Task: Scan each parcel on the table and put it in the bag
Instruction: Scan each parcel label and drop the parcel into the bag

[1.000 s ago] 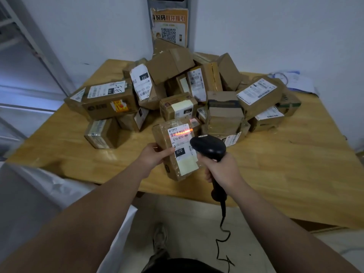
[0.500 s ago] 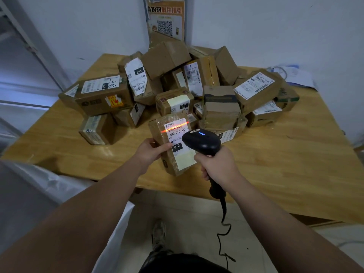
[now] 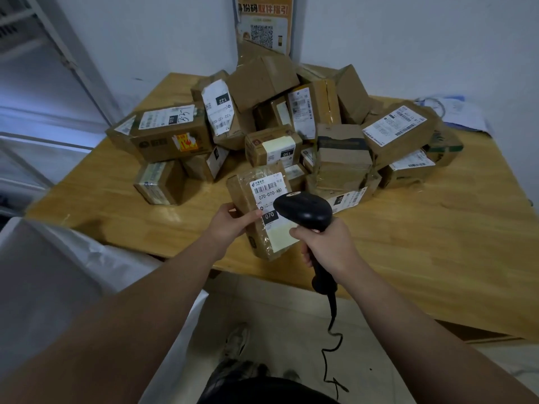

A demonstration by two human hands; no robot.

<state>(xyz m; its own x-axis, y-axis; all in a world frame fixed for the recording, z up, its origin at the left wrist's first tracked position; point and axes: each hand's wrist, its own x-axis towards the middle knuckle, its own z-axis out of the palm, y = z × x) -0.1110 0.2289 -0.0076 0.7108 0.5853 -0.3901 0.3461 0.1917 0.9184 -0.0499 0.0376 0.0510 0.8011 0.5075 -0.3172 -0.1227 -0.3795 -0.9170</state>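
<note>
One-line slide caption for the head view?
Left hand holds parcel 070-070-A80 while right hand aims a corded barcode scanner at its label.

— Where do the parcels (image 3: 262,80) sit?
— Heaped on the table (image 3: 437,243), toward its far side; a poster (image 3: 264,21) is on the wall behind them; papers (image 3: 458,112) lie at the far right corner.
— And nearer?
— The held parcel (image 3: 256,188) is in front of the heap, the left hand (image 3: 230,223) at its left side; the scanner (image 3: 303,209), in the right hand (image 3: 329,246), is just right of it; the bag (image 3: 58,272) lies left of the table, lower down.
</note>
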